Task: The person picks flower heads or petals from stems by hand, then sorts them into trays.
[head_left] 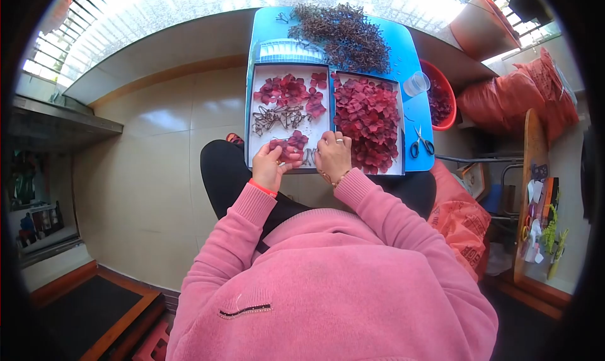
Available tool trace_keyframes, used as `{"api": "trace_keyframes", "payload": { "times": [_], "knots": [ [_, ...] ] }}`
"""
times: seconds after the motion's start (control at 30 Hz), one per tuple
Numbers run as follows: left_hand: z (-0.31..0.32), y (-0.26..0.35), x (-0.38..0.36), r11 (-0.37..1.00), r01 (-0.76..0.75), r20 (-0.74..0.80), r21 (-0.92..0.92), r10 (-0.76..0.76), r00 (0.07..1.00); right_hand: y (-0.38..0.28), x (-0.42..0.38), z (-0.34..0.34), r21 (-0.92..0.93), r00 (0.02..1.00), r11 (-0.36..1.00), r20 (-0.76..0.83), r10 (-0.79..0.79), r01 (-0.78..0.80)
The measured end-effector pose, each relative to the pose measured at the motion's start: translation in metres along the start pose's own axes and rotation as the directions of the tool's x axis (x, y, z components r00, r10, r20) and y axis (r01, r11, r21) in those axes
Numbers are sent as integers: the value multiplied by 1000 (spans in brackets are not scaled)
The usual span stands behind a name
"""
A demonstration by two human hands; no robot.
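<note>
Left hand [271, 167] pinches petals [283, 151] over the left tray's [249, 148] near edge; right hand [334, 153] curls at its near-right corner beside stems [308, 157], grip hidden. Handling appears mid-step; the next move calls for light, steady fingertips.

a passage is running over the bright-blue table [411, 126] between the transparent round cup [416, 83] and the dark-handled metal scissors [421, 144]. a brown wiry heap [343, 36] is blocking the far side; two dark-rimmed white rectangular trays [261, 148] are obstructing low travel.
</note>
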State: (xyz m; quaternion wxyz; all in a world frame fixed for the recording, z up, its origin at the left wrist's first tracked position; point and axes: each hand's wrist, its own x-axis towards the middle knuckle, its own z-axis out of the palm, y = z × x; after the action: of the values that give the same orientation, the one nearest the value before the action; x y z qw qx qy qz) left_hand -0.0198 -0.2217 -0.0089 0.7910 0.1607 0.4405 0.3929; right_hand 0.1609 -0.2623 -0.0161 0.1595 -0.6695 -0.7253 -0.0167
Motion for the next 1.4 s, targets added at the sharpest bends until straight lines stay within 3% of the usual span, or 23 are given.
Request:
{"api": "trace_keyframes", "payload": {
  "times": [0.17, 0.23, 0.27, 0.33, 0.43, 0.53, 0.67, 0.73, 0.83, 0.87, 0.97, 1.1, 1.23, 1.27, 1.37, 1.4],
  "knots": [
    [7, 1, 9, 977, 5, -3, 213, -4, 1000, 9, 0, 7, 165, 985, 986, -166, 46, -18],
    [11, -5, 17, 979, 42, -41, 202, -34, 999, 8, 3, -3, 284, 968, 958, -221, 115, -49],
    [13, -7, 19, 979, 59, -59, 196, -48, 997, 8, 2, -5, 509, 957, 836, -75, 279, -204],
    [19, -6, 18, 975, -3, -17, 221, 7, 1000, 8, 4, -12, 778, 840, 396, 296, 455, -488],
    [28, 2, 10, 975, -30, 39, 218, 22, 999, 6, 6, -41, 860, 806, 52, 452, 382, -507],
    [33, 5, 3, 985, 25, 124, 169, -46, 991, 7, 1, -49, 878, 906, 282, 304, 294, -386],
    [50, 12, -17, 976, 127, 280, 176, -173, 944, 3, -5, -57, 923, 957, 282, 213, 200, -264],
    [55, 4, -22, 977, 76, 317, 198, -137, 939, 0, -5, -67, 926, 963, 280, 213, 167, -253],
    [58, 0, -25, 986, 21, 334, 168, -77, 939, -12, -3, -85, 979, 923, -9, 196, 332, -204],
    [58, -3, -24, 993, 13, 328, 119, -52, 943, -17, -1, -87, 991, 893, -9, 126, 431, -136],
    [63, -2, -28, 999, 30, 333, -16, -23, 943, -3, -7, -89, 949, 817, -58, 297, 494, -310],
    [66, -7, -31, 994, 54, 410, -97, -10, 912, -11, -12, -103, 937, 854, 52, 292, 430, -346],
    [73, -13, -39, 997, 57, 442, -54, -28, 897, -16, -10, -118, 902, 833, -201, 430, 347, -382],
    [75, -15, -41, 994, 77, 457, -78, -34, 889, -13, -11, -117, 910, 838, -152, 414, 356, -385],
    [75, -16, -42, 971, 193, 504, -143, -96, 858, -10, -17, -112, 914, 898, -290, 359, 255, -283],
    [76, -15, -43, 957, 240, 522, -163, -122, 844, -10, -17, -111, 929, 913, -274, 320, 253, -250]
  ]
}}
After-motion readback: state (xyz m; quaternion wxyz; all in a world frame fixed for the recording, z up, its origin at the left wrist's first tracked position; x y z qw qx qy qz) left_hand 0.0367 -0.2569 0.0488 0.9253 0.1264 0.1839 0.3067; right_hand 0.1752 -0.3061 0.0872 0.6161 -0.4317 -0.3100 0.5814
